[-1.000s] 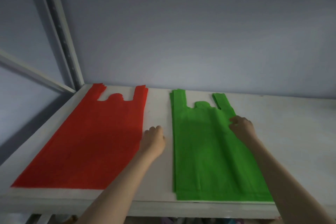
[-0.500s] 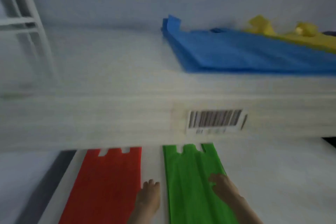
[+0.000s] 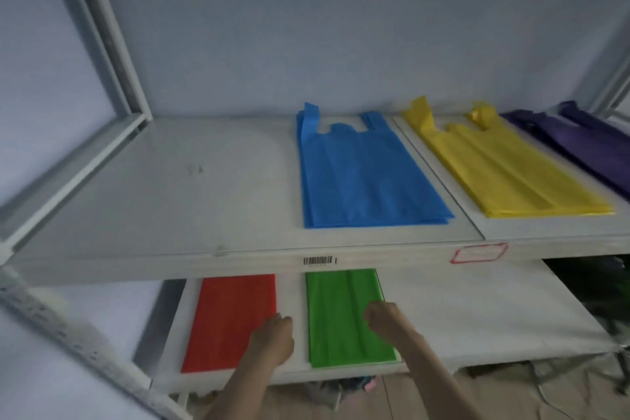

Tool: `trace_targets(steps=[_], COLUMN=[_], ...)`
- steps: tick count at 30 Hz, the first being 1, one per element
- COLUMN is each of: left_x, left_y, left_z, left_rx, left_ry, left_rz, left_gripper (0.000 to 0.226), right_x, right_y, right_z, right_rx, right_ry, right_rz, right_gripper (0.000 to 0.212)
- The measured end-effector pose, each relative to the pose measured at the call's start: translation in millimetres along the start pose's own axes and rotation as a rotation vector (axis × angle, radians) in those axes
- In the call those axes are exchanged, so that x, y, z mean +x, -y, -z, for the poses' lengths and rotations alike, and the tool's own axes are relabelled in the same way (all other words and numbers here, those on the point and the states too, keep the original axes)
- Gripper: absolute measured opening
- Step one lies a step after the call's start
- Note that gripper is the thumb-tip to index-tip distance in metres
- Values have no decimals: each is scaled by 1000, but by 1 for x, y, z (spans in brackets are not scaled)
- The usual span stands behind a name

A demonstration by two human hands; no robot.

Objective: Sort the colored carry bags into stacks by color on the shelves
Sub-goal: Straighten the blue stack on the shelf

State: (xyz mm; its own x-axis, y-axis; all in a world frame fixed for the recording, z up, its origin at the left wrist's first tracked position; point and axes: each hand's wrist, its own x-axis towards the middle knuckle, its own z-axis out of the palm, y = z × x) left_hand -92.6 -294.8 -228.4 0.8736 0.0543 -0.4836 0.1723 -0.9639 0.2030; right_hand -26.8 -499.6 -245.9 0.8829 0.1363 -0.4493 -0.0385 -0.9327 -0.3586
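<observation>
Pale walls backed the upper shelf [image 3: 170,187], where blue bags [image 3: 361,177], yellow bags [image 3: 511,174] and purple bags [image 3: 586,147] lay. Below that shelf, red bags [image 3: 228,320] and green bags [image 3: 341,314] lay flat; your left hand [image 3: 272,339] and right hand [image 3: 388,319] hovered, fingers curled, gripping nothing.

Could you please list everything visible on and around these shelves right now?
blue bags: one stack, blue, upper shelf, middle
yellow bags: one stack, yellow, upper shelf, right of blue
purple bags: one stack, purple, upper shelf, far right
red bags: one stack, red, lower shelf, left
green bags: one stack, green, lower shelf, beside red
barcode label: one, white, upper shelf front edge
left hand: one, fingers curled, between red and green
right hand: one, fingers curled, over the green bags' right edge
</observation>
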Motion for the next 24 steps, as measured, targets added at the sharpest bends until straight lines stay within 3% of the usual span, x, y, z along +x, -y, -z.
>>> trace_targets(steps=[8, 13, 15, 18, 24], left_x=[-70, -65, -46, -17, 67], left_y=[-63, -72, -70, -68, -59], left_z=[128, 212, 233, 244, 214], left_rx=[-191, -381, -463, -602, -884], left_ry=[-117, -228, -273, -301, -213], left_rz=[-103, -170, -135, -69, 120], left_gripper=[31, 21, 30, 37, 20], right_x=[-81, -80, -69, -47, 12], right_y=[38, 77, 83, 79, 54], right_z=[132, 222, 243, 262, 286], right_rx=[-25, -29, 11, 167, 244], right_ry=[-120, -207, -274, -372, -322], right_rz=[142, 150, 141, 111, -89], right_gripper=[32, 25, 16, 34, 41])
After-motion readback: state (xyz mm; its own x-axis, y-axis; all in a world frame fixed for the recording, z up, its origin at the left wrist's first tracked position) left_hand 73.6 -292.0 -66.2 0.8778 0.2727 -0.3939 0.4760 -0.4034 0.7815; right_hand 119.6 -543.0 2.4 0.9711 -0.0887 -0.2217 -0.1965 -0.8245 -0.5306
